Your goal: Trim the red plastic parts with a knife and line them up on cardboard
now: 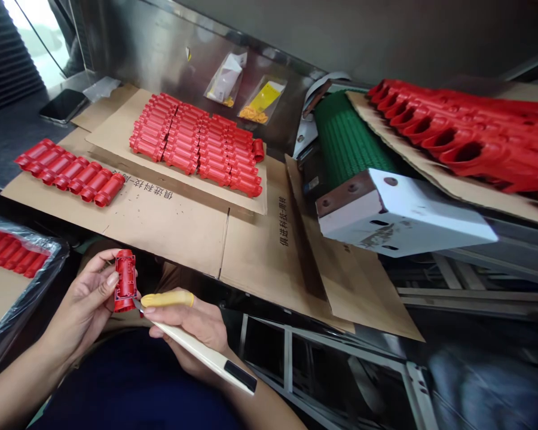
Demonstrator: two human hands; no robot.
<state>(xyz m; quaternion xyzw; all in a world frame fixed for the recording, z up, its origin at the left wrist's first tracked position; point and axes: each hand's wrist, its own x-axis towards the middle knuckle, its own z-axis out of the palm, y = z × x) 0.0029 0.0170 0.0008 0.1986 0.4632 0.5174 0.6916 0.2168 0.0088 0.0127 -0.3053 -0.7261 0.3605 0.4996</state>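
Note:
Between the thumb and fingers of my left hand [92,292] is a red plastic tubular part [126,276], held roughly upright with its cut-out side facing me. My right hand [192,325] grips a cream-handled craft knife [201,352], a yellow finger cot [168,298] covering one finger. The knife's blade tip meets the lower right edge of the red part, or lies very close to it. Ahead on the cardboard, a short row of similar red parts [72,173] lies to the left. Several more rows of red parts [197,143] fill a raised cardboard sheet [246,206].
A plastic-lined bin [58,254] with red parts stands at the left. At right, a green conveyor belt [354,134] with a white metal end bracket [403,215] carries cardboard with red parts [470,143]. A phone [63,106] and bags of yellow pieces [262,101] are farther back.

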